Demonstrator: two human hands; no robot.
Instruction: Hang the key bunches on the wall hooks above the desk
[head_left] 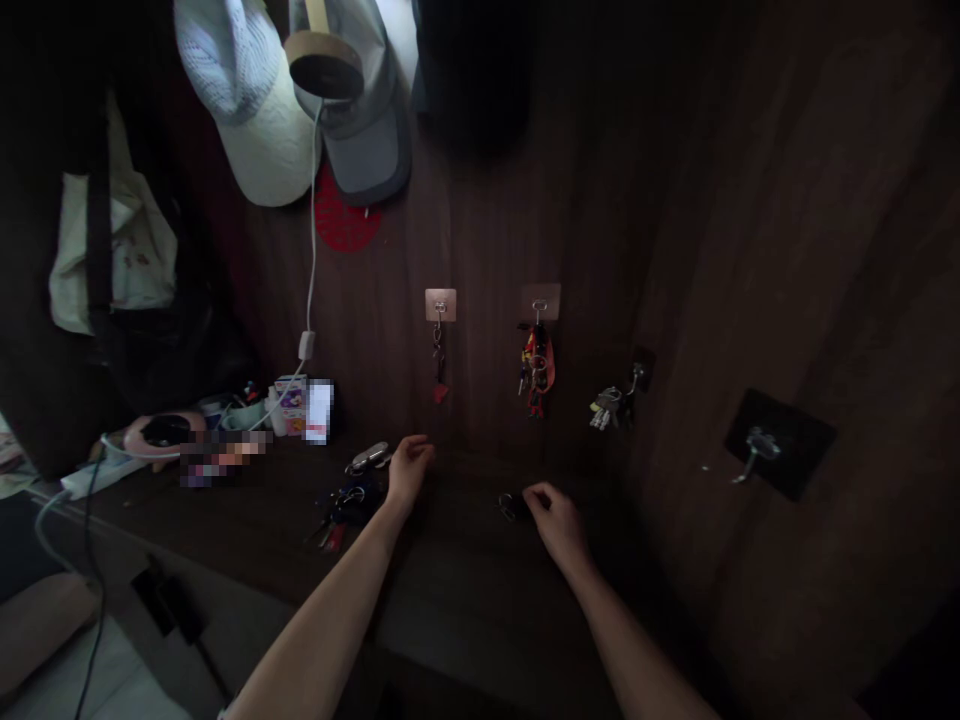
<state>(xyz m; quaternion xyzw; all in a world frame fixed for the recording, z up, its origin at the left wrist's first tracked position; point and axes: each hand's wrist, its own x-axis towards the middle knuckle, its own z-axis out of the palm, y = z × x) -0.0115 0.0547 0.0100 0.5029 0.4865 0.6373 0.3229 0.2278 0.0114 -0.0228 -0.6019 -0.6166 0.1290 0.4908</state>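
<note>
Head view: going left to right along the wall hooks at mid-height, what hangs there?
Small key with red tag → colourful keychain bunch → silver key bunch → bare metal hook on black plate.

No readable text anywhere from what I can see. The small box (291,398) on the dark shelf (247,520) has coloured print, too small and dim to make out. The item beside it is pixelated, nothing legible. The caps (259,110) hanging above show no logo I can read. The keys (535,365) on the hooks carry no legible tags.
</note>
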